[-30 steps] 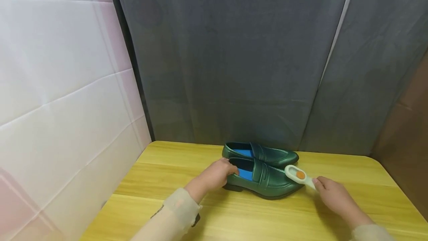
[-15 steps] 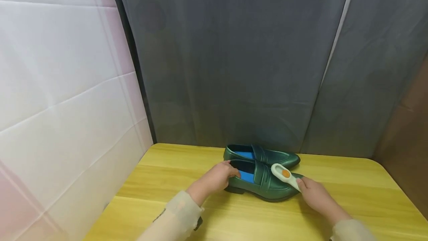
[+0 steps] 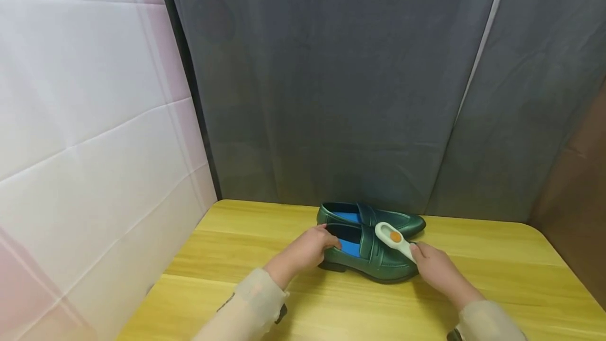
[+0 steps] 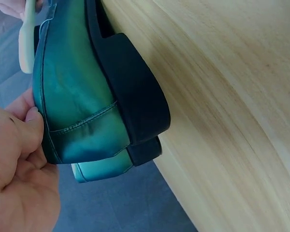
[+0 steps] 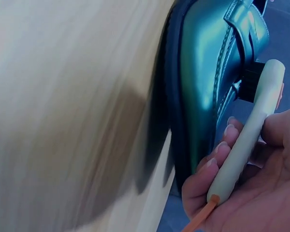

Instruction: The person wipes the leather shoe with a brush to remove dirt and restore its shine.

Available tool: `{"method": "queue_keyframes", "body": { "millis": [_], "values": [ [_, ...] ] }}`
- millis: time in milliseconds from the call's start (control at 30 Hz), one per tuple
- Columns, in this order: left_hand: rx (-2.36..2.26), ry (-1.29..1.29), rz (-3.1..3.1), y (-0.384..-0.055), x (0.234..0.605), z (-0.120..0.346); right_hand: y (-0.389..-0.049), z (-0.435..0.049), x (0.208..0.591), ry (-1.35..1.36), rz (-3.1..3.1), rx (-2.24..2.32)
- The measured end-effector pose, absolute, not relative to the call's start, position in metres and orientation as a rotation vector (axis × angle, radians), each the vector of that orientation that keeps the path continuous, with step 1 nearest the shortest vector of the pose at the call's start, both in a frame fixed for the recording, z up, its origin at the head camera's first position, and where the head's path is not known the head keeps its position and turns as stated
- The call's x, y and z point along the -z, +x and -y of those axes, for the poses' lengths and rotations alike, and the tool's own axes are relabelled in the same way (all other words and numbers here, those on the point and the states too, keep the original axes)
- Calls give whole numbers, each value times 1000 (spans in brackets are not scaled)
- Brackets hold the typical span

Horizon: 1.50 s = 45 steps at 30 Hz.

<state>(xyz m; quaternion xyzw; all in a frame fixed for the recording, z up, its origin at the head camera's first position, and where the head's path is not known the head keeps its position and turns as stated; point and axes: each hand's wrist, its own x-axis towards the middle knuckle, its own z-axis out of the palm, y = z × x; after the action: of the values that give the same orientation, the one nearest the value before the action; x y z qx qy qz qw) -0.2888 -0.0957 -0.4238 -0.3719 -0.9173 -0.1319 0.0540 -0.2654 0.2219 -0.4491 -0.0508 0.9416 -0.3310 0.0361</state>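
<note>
The near green loafer (image 3: 393, 267), with a blue insole and dark sole, stands on the table with its toe to the right. My left hand (image 3: 307, 249) pinches its collar at the heel; the left wrist view shows thumb and fingers (image 4: 31, 118) on the edge. In my right hand (image 3: 437, 267) is a pale green shoe brush (image 3: 397, 241) with an orange spot. Its black bristles (image 5: 251, 81) touch the loafer's upper beside the strap in the right wrist view. Behind stands the matching far loafer (image 3: 400, 221), partly hidden by the near one.
The yellow wood-grain table (image 3: 236, 257) ends at a grey curtain (image 3: 322, 93) close behind the shoes. A white panel (image 3: 94, 120) rises on the left and a brown one (image 3: 573, 183) on the right. An orange strap (image 5: 203, 215) hangs from the brush handle.
My right hand has carried the brush leftward, from over the near loafer's toe to the upper beside the strap. The left hand keeps its hold on the heel; both shoes stay put.
</note>
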Motion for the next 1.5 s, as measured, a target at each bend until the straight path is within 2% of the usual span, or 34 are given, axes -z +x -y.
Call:
{"method": "queue_keyframes", "body": {
  "millis": [600,1500],
  "values": [
    [441,-1060,2877,-291,423,93,-280,-188,431,-247,-2917,895],
    [422,-1062,2826,-290,428,89,-265,-239,447,-82,-2831,989]
  ]
}}
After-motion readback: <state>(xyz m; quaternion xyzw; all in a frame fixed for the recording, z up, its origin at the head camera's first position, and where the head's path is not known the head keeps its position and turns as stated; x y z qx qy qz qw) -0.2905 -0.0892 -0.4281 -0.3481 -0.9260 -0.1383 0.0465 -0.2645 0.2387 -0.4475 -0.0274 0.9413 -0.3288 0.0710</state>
